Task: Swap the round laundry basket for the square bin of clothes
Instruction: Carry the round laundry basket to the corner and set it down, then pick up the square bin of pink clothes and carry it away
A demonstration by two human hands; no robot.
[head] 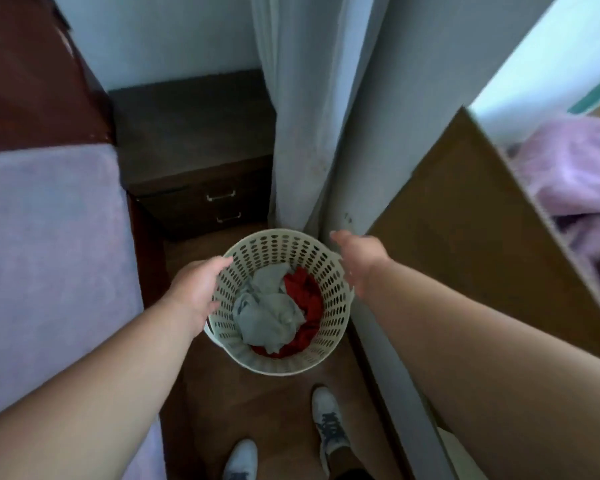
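A: Round laundry basket (280,303) stands on the floor (222,403), between the two hands, grey and red clothes (278,313) inside.

B: Why hands on both sides?

A: Likely to lift it level by the rim. The left hand (193,292) has an open grip, fingers touching the rim's near-left edge. The right hand (359,261) hovers just beside the far-right rim, grip open, holding nothing.

B: And around them?

A: A nightstand (194,150) beyond the left grip; a curtain (302,116) beyond the right.
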